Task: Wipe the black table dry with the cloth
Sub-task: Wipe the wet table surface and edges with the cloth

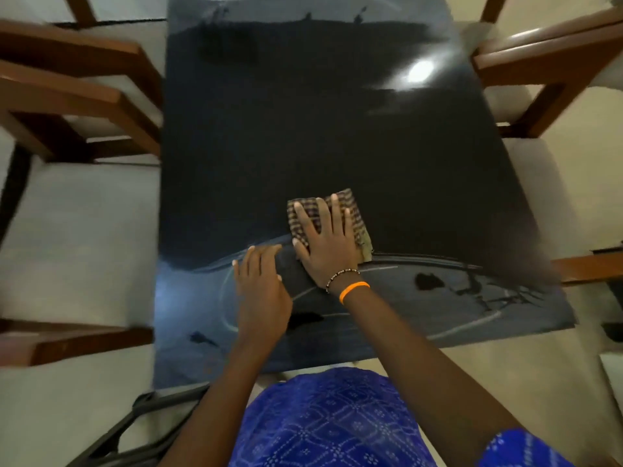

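The black table [303, 136] runs away from me down the middle of the view. Its near end is covered in a greyish wet film with streaks, and another pale band shows at the far end. A folded checked cloth [357, 217] lies near the table's middle. My right hand [325, 246] presses flat on it with fingers spread; it wears a beaded bracelet and an orange band. My left hand [261, 288] rests on the wet surface just left of it, fingers straight and holding nothing.
Wooden chairs with pale seats [77, 106] stand along the left side, and more [546, 62] along the right. A dark frame [135, 426] lies on the floor at the table's near left corner. A lamp's reflection [419, 70] glares on the far right.
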A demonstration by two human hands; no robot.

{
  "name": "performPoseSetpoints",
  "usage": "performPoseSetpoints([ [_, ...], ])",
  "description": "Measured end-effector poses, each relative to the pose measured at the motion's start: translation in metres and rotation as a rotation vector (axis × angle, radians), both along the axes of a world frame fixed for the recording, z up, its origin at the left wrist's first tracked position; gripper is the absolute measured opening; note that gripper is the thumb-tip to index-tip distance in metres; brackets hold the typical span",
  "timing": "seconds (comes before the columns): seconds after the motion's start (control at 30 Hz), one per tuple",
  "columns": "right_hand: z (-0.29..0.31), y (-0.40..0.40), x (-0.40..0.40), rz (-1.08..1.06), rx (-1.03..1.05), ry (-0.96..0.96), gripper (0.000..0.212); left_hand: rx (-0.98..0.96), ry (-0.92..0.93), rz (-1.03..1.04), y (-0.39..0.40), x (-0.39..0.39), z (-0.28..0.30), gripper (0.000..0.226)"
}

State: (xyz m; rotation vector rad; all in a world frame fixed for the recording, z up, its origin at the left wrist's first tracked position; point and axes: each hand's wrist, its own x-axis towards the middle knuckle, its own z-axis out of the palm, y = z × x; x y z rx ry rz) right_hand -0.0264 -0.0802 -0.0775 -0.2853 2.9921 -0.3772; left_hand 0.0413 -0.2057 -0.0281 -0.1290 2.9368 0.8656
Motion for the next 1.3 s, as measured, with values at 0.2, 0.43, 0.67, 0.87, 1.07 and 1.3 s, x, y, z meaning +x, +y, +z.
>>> performPoseSetpoints([
  [0.2,-0.004,-0.144,0.015,0.357,-0.006,-0.003,0.063,0.125,0.049,0.361,-0.118,0.031,-0.004,0.047],
  [0.43,-0.001,-0.193,-0.084,0.764,0.162,0.091,0.056,0.209,-0.027,0.385,-0.188,0.050,-0.014,0.047],
  [0.67,0.000,-0.210,-0.111,0.513,0.153,0.076,0.059,0.333,-0.009,0.448,-0.202,0.070,-0.019,0.043],
  [0.87,0.006,-0.197,0.024,0.563,0.061,0.042,0.063,0.425,-0.044,0.523,-0.200,0.068,-0.017,0.045],
  [1.07,0.002,-0.166,0.156,0.728,0.065,0.034,0.064,0.428,-0.069,0.490,-0.193,0.065,-0.011,0.046],
  [1.3,0.005,-0.193,0.134,0.482,-0.070,-0.034,0.058,0.433,-0.039,0.496,-0.178,0.079,-0.008,0.035],
])
